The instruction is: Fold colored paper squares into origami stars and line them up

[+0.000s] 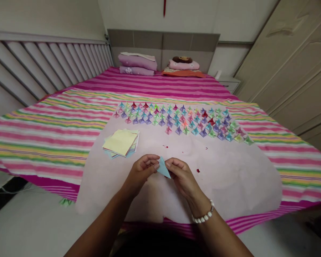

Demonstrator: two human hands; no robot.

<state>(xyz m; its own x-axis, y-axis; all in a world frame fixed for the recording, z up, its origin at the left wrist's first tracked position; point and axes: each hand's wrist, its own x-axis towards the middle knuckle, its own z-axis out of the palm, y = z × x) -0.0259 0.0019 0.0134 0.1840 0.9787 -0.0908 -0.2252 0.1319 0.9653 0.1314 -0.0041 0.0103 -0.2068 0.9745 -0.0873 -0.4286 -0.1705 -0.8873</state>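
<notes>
A light-blue piece of folded paper, now a small triangle, is held up over the pale sheet on the bed. My left hand pinches its left edge between thumb and fingers. On the other side, my right hand grips the upper right edge, its fingers curled. A white beaded bracelet circles my right wrist. Beyond my left hand lies a loose stack of square paper, pale yellow on top with blue and white edges below. Rows of small folded paper pieces in many colours stand farther back.
Small red scraps are scattered on the sheet. A striped bedspread surrounds it. Folded purple bedding and a pink pile sit by the headboard. A white railing runs along the left. One green folded piece is on the floor.
</notes>
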